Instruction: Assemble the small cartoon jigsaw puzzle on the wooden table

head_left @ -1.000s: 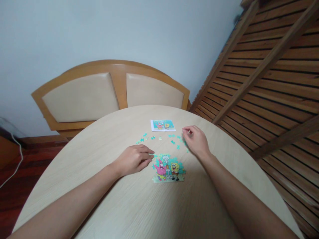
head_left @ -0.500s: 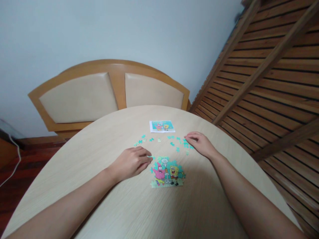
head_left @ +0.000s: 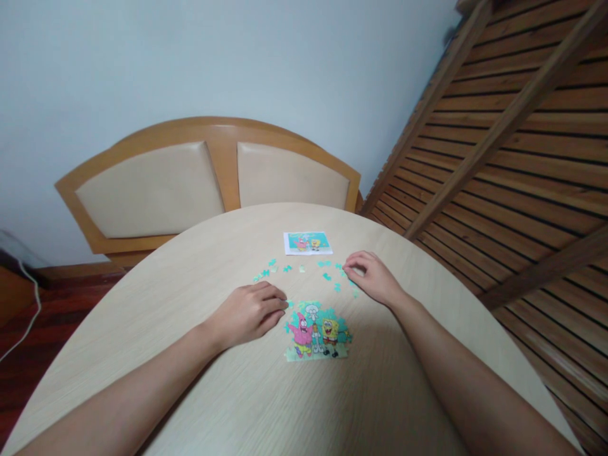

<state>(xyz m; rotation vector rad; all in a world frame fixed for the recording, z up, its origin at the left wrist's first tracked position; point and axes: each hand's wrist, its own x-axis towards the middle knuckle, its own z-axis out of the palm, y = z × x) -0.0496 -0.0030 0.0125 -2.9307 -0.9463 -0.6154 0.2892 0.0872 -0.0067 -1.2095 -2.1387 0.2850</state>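
The partly joined jigsaw puzzle (head_left: 317, 332) lies flat on the table, showing a pink starfish, a pale squid figure and a yellow sponge figure. Its top and side edges are uneven. My left hand (head_left: 254, 311) rests on the tabletop at the puzzle's upper left, fingers loosely bent and slightly apart, with the fingertips beside a small green piece. Beyond the puzzle, my right hand (head_left: 370, 275) has thumb and forefinger pinched together among loose green puzzle pieces (head_left: 327, 277), apparently on one of them. The piece at its fingertips is mostly hidden.
A printed picture sheet (head_left: 308, 243) with the same characters lies farther back. More loose puzzle pieces (head_left: 265, 273) are scattered at the left. The round table (head_left: 228, 392) faces a cushioned chair back (head_left: 223, 164). Wooden slats (head_left: 503, 158) slope at the right.
My right hand has shifted slightly left across the loose pieces, its thumb and forefinger now pinched by another piece. The left hand has stayed nearly still; the view has moved a little.
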